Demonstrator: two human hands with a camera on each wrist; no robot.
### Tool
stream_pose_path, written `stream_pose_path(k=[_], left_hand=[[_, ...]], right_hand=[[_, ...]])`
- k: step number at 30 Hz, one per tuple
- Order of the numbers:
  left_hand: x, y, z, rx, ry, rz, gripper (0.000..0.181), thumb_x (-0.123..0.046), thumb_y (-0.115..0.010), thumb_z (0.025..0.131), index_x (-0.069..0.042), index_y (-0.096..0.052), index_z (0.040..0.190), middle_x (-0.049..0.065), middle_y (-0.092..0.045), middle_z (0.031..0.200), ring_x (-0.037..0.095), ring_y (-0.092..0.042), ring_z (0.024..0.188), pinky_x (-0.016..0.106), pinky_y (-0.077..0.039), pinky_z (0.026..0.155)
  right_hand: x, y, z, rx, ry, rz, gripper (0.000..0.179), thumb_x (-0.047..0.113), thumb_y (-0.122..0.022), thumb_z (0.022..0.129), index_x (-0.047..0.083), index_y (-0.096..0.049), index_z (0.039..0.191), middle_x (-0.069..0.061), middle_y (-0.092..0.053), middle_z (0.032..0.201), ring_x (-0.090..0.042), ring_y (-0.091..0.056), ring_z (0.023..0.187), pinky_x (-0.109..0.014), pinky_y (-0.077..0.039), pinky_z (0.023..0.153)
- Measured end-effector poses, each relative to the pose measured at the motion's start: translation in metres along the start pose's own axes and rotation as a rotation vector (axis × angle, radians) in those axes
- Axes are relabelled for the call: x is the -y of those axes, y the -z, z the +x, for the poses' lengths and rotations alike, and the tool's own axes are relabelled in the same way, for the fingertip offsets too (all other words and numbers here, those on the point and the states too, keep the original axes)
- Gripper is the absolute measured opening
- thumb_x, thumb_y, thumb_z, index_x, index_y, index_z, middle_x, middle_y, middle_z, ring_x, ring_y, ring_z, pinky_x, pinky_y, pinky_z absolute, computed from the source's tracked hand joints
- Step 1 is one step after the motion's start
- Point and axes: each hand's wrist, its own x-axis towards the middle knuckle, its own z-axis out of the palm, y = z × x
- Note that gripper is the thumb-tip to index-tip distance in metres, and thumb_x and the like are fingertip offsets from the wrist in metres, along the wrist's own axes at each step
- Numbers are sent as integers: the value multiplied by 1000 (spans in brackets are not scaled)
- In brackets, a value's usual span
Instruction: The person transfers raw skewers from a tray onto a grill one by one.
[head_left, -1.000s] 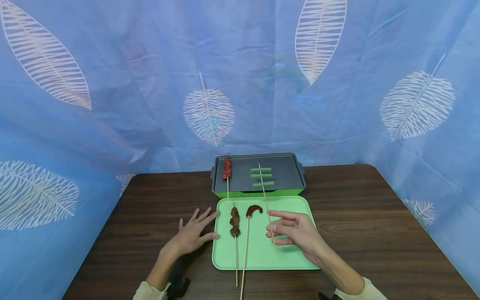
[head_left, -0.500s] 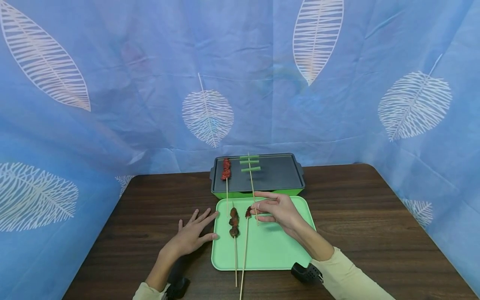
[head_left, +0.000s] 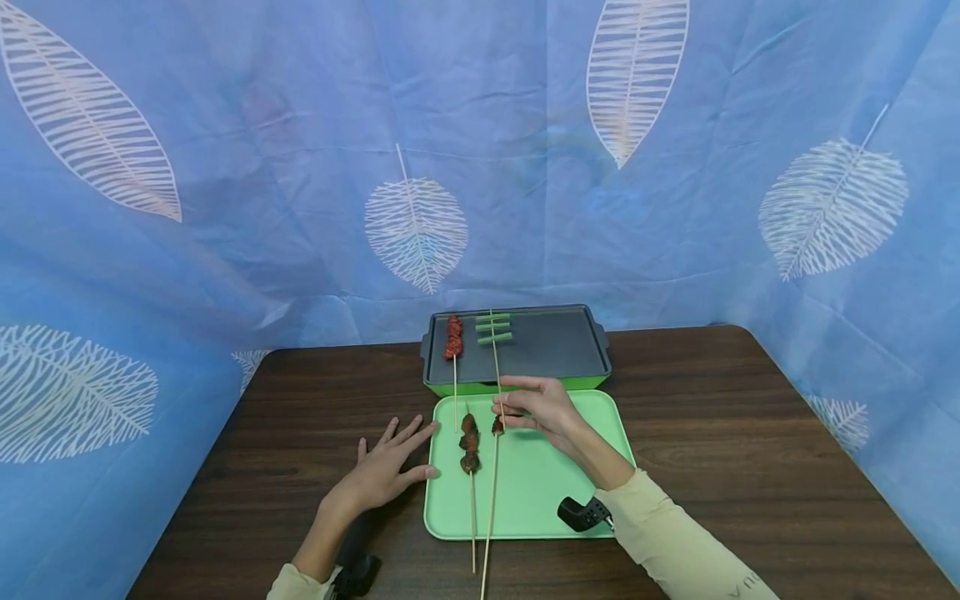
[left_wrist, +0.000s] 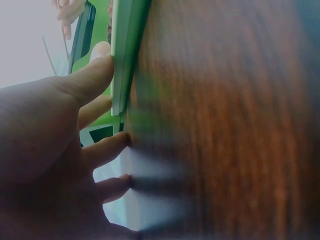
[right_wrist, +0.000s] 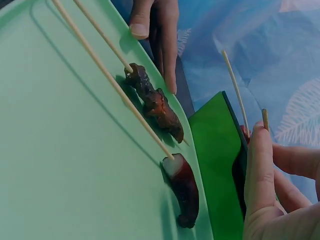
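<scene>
My right hand (head_left: 543, 407) pinches the bare stick of a skewer threaded with several green vegetable pieces (head_left: 492, 338). Its green end overlaps the dark griddle plate (head_left: 562, 350) in the head view, right of a red meat skewer (head_left: 453, 337) lying on that plate. My left hand (head_left: 386, 471), fingers spread, rests on the table at the left edge of the light green tray (head_left: 536, 479); its thumb touches the tray rim (left_wrist: 119, 75). On the tray lie a brown meat skewer (head_left: 469, 446) and a curled tentacle skewer (right_wrist: 185, 192), the latter partly hidden by my right fingers in the head view.
A green base (right_wrist: 212, 150) carries the griddle plate, right behind the tray. Both tray skewers' sticks stick out past its front edge. The dark wooden table (head_left: 720, 433) extends to both sides, and a blue leaf-patterned cloth (head_left: 510, 208) hangs behind.
My right hand has moved forward and left with the green vegetable skewer, bringing it beside the red meat skewer over the griddle. My left hand has stayed put.
</scene>
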Motion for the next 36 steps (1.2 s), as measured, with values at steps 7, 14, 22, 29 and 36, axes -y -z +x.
stream_pose_path(k=[7, 14, 22, 29, 36], left_hand=[[-1, 1, 0, 3, 13, 3, 70, -47, -62, 101, -24, -36, 162, 14, -23, 168, 49, -6, 154, 88, -2, 102], [1, 0, 2, -10, 13, 7, 70, -49, -60, 101, -27, -35, 163, 12, -23, 169, 47, -6, 154, 87, -1, 103], [1, 0, 2, -5, 8, 0, 70, -50, -60, 101, -28, -34, 163, 11, -21, 169, 46, -5, 155, 86, 0, 103], [0, 1, 4, -9, -4, -1, 71, -50, -60, 101, -26, -34, 163, 12, -21, 169, 46, -5, 155, 86, 0, 103], [1, 1, 1, -4, 8, -2, 71, -50, -61, 101, -27, -34, 163, 11, -21, 169, 46, -5, 155, 86, 0, 103]], right_hand=[[-8, 1, 7, -12, -2, 49, 44, -1, -63, 100, -8, -54, 143, -28, -69, 121, -21, -75, 98, -32, -59, 84], [-9, 3, 13, -26, -12, 57, 42, 2, -64, 101, -9, -56, 141, -19, -75, 108, -19, -75, 95, -32, -59, 84], [-5, 10, -2, 2, -13, 30, 42, 4, -56, 106, -15, -50, 143, -25, -71, 117, -24, -74, 103, -36, -58, 90], [-2, 28, -39, 30, 22, -32, 45, 6, -55, 106, -15, -46, 146, -27, -69, 122, -29, -72, 109, -40, -57, 91], [-15, 30, -83, 56, 44, -117, 48, 9, -58, 105, -11, -46, 147, -25, -68, 123, -31, -71, 110, -43, -58, 90]])
